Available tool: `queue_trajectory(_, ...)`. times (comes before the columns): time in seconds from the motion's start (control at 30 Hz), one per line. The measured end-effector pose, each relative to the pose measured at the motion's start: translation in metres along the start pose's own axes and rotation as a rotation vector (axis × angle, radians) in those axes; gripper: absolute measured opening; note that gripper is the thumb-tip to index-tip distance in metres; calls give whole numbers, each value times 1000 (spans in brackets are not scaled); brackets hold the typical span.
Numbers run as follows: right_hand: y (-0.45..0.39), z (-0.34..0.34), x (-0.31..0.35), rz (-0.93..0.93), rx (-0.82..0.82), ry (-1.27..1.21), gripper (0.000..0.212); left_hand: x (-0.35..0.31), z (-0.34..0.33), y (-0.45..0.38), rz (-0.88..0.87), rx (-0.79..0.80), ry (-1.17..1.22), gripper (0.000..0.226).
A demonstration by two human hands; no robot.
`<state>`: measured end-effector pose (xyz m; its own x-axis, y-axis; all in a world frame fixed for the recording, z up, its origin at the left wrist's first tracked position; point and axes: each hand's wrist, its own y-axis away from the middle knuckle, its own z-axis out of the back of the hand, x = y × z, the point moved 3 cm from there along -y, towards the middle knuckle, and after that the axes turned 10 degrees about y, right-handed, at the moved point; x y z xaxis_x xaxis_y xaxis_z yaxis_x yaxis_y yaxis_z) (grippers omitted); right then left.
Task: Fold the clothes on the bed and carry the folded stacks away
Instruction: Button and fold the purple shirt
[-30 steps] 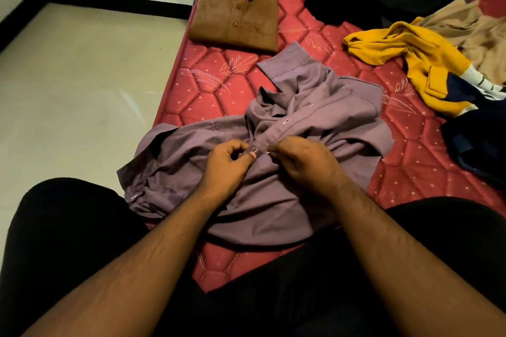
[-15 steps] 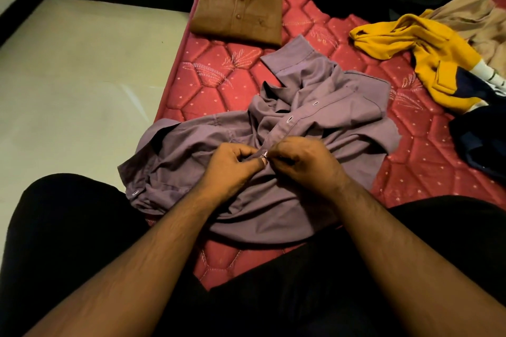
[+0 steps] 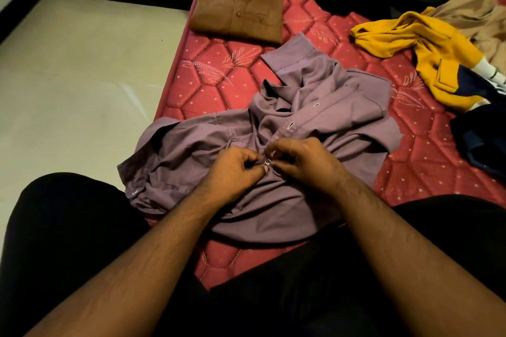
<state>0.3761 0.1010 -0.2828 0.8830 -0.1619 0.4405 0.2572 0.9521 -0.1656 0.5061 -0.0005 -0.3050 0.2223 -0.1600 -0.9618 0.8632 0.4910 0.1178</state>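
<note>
The bed (image 3: 208,85) is carrying everything, its red quilted mattress running along the floor-side edge. The purple shirt (image 3: 323,107) is lying crumpled across the near end, collar toward the far end — probably spread here so its front can be fastened before folding. A brown shirt (image 3: 238,13) is sitting folded by the far left edge, seemingly finished; a yellow garment (image 3: 410,44) is waiting in a heap toward the right edge. Both hands are working at the shirt's middle: the left hand (image 3: 232,172) is pinching the placket, the right hand (image 3: 304,164) is curling on the facing edge, with the button (image 3: 267,162) showing between their fingertips.
</note>
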Motion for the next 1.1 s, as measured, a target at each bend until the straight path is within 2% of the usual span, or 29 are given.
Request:
queue_trajectory(0.07,-1,-2,-1,-7,52,-20,44,-1,0,0,-17,4,-33,12)
queue_trajectory(0.1,-1,-3,-1,13,65,-13,44,-2,0,0,-18,0,-55,10)
queue_trajectory(0.2,-3,-2,-2,29,72,25,23,-2,0,0,-1,-12,-91,10)
queue_trajectory(0.27,-2,-2,-3,-16,67,69,17,-2,0,0,4,-25,-81,13)
queue_trajectory(0.37,0,-2,0,-48,-24,169,25,-6,0,1,5,-79,-52,15)
queue_trajectory(0.53,6,-1,15,2,-180,358,26,-5,-4,-1,3,-76,-93,34)
queue_trajectory(0.6,6,-1,17,-7,-208,428,23,-1,-7,-1,31,-74,-127,31)
queue_trajectory(0.67,5,2,21,-6,-228,444,15,0,-8,3,12,-118,-103,13)
queue_trajectory(0.73,6,3,21,10,-248,439,13,-1,-8,7,-51,-124,-79,29)
queue_trajectory(0.8,8,2,20,3,-248,439,14,-4,-8,6,-91,-78,-124,35)
queue_trajectory(0.9,9,0,21,-19,-213,448,15,-7,-5,2,-61,10,-193,23)
queue_trajectory(0.97,8,2,13,-82,-138,409,17,-5,3,3,-59,66,-325,18)
queue_trajectory(1.1,8,14,-23,-279,129,148,25,3,45,20,-21,159,-444,40)
